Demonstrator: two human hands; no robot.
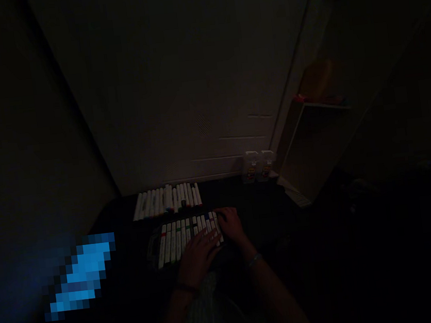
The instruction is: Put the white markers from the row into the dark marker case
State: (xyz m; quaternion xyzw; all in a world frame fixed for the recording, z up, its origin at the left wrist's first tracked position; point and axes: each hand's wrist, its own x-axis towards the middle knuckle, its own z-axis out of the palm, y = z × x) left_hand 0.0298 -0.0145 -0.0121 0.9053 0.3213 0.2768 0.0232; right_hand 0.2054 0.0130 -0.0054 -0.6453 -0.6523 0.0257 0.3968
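Note:
A row of white markers (pixel 175 236) with coloured bands lies side by side in front of me, in what looks like a dark case (pixel 152 249). My left hand (pixel 199 249) lies across the right part of this row, palm down, its fingers stretched over the markers. At the row's right end, my right hand (pixel 231 224) rests with slightly bent fingers against the last markers. I see nothing lifted in either hand. Behind the case, a second row of white markers (pixel 165 201) lies on the dark tabletop (pixel 223 194), with one or two shifted out of line.
Two clear plastic containers (pixel 251 168) with labels stand at the back right, by the wall. Farther right is a shelf unit (pixel 295 147) with a yellowish thing (pixel 317 77) on top. A blurred blue glowing patch (pixel 84 272) shows at the left. The room is very dark.

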